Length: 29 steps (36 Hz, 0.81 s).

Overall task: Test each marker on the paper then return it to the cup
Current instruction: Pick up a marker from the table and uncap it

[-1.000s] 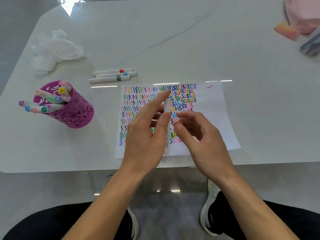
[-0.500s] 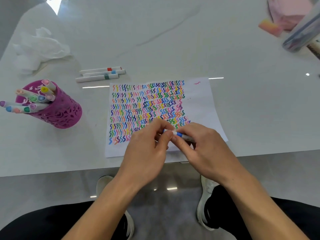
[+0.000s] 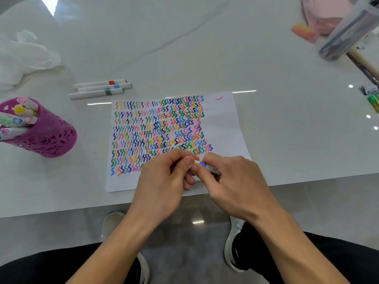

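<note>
A white marker with a blue band point(image 3: 203, 164) lies crosswise between my two hands, over the near edge of the paper point(image 3: 223, 128). My left hand point(image 3: 164, 181) pinches one end; my right hand point(image 3: 235, 179) grips the other. The sheet is covered with rows of coloured squiggles. A purple cut-out cup point(image 3: 47, 136) leans at the left with several markers sticking out of it. Three more white markers point(image 3: 100, 89) lie side by side on the table behind the paper. The marker's tip is hidden by my fingers.
Crumpled white tissue point(image 3: 24, 56) sits at the far left. At the far right are a clear pencil case point(image 3: 348, 31), a pink cloth point(image 3: 326, 15), an orange eraser point(image 3: 303, 32) and small items. The table's front edge point(image 3: 61, 210) runs just under my wrists.
One second ago my left hand held the marker upright alone. Both hands have since come together on it and turned it crosswise, low over the paper's near edge.
</note>
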Motion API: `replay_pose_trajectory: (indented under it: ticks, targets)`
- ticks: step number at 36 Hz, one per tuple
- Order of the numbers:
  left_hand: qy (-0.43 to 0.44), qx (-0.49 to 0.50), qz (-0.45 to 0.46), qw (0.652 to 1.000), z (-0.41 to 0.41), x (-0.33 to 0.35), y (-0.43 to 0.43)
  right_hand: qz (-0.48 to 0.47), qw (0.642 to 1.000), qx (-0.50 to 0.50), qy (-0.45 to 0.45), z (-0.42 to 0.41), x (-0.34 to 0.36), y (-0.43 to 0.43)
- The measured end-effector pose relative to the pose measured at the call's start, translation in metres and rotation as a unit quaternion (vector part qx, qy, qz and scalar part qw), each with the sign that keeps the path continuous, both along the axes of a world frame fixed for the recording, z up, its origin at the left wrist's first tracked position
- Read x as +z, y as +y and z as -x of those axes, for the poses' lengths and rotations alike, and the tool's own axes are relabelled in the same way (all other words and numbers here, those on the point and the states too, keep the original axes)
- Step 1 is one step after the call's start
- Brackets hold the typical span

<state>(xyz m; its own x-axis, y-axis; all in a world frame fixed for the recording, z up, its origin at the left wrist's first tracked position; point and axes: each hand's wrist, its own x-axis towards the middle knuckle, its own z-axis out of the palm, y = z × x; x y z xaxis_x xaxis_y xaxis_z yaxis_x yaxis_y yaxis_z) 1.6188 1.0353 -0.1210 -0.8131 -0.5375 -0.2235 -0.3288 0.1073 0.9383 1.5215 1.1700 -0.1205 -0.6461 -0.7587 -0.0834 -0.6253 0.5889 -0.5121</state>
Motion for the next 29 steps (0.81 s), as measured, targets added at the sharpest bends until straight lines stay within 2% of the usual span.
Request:
replay_pose_trajectory:
  ticks: [9,13,16,20,23,29]
  targets:
    - [0.034,0.056,-0.034,0.997,0.002,0.0,0.01,0.008,0.998,-0.024,0.054,-0.001,-0.001,-0.002]
    - [0.037,0.066,-0.005,0.997,0.002,0.004,0.005,0.012,0.998,-0.044,0.044,0.001,-0.003,-0.003]
    - [0.03,0.066,0.02,0.997,0.002,0.006,0.005,0.01,0.999,-0.034,0.002,0.003,0.0,-0.004]
    - [0.022,0.088,0.056,0.994,0.001,0.007,0.005,0.021,0.991,-0.04,-0.125,0.004,0.006,-0.004]
    - [0.017,0.115,0.072,0.991,0.0,0.004,-0.001,0.078,0.974,-0.073,-0.199,0.008,0.004,-0.002]
    - [-0.016,0.144,0.094,0.985,-0.004,0.003,-0.009,0.194,0.941,-0.12,-0.25,0.015,0.002,-0.001]
